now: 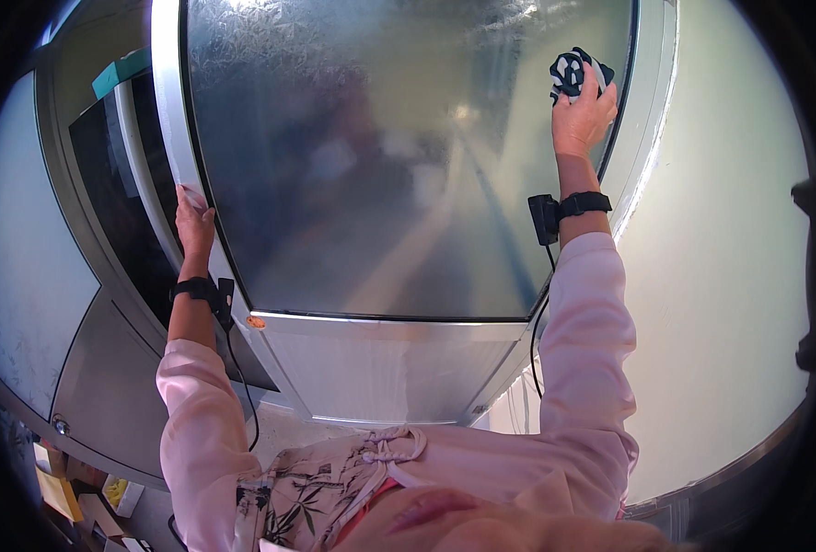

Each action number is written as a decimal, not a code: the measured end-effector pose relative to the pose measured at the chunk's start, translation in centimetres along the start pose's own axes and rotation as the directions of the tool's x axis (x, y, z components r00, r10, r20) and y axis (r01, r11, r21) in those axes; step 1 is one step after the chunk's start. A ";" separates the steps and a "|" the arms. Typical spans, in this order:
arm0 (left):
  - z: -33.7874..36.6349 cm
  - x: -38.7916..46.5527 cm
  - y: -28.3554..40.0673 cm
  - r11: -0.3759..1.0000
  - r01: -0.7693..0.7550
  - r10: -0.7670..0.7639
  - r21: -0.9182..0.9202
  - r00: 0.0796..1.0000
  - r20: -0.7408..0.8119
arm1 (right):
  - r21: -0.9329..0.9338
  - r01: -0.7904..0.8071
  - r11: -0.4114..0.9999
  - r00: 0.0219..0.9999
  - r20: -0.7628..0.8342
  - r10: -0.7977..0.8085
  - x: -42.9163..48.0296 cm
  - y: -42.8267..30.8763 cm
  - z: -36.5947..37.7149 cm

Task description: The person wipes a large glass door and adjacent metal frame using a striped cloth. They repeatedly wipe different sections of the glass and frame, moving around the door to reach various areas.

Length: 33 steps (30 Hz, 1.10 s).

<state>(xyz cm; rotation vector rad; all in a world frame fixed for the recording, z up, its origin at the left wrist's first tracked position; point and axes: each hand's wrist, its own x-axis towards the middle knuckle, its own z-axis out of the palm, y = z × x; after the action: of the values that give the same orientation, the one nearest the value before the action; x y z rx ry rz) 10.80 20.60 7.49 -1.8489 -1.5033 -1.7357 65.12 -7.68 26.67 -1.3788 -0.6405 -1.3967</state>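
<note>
My right hand (582,121) grips a bunched black-and-white cloth (568,72) against the upper right part of a frosted glass pane (380,207). The pane sits in a white metal-framed door (394,369) with a solid lower panel. My left hand (195,224) holds the left upright of the door frame (168,103), thumb near the glass side and fingers towards the outer edge. Whether those fingers wrap fully behind the edge is hidden. Streaks and a bright reflection show on the glass.
A pale wall (718,262) stands close on the right. To the left are a cabinet with a light panel (21,262), a dark appliance-like surface (114,179) and a teal box (121,71). Cardboard boxes (59,493) lie at lower left. Cables hang from both wrist straps.
</note>
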 end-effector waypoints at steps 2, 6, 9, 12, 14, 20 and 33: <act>0.2 0.1 0.1 1.000 0.003 -0.003 0.021 1.000 -0.003 | 0.017 -0.018 1.000 1.000 -0.009 0.019 0.0 -0.8 -0.1; 0.3 -0.1 0.2 1.000 -0.009 0.009 -0.017 1.000 0.018 | -0.008 -0.062 0.998 0.998 -0.019 0.062 0.0 -1.8 -0.7; 0.2 -0.2 0.2 0.999 0.042 -0.042 -0.015 0.999 0.027 | 0.022 -0.047 0.999 0.999 -0.018 0.048 -0.2 -2.2 -0.5; 0.3 -0.3 0.2 0.999 0.042 -0.042 0.034 0.999 -0.006 | 0.065 -0.062 0.996 0.997 -0.034 0.064 -0.4 -2.2 0.0; 0.3 -0.4 0.2 0.999 0.035 -0.035 0.009 0.999 0.002 | 0.074 -0.072 0.995 0.996 -0.053 0.076 -0.5 -2.2 0.1; 0.1 -0.5 0.2 1.000 -0.015 0.015 -0.005 1.000 -0.007 | 0.133 -0.105 0.985 0.991 -0.070 0.115 -0.4 -4.7 -1.0; 0.4 0.0 -1.4 0.998 -0.069 0.068 0.017 0.998 0.009 | 0.573 0.664 0.481 0.590 -0.006 -0.808 -19.3 -20.7 -3.9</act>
<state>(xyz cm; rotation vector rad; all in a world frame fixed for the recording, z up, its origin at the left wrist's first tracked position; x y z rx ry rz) 10.02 21.59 6.71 -1.8787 -1.4357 -1.6812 41.44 1.34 13.49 -0.8259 -1.8533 -1.5032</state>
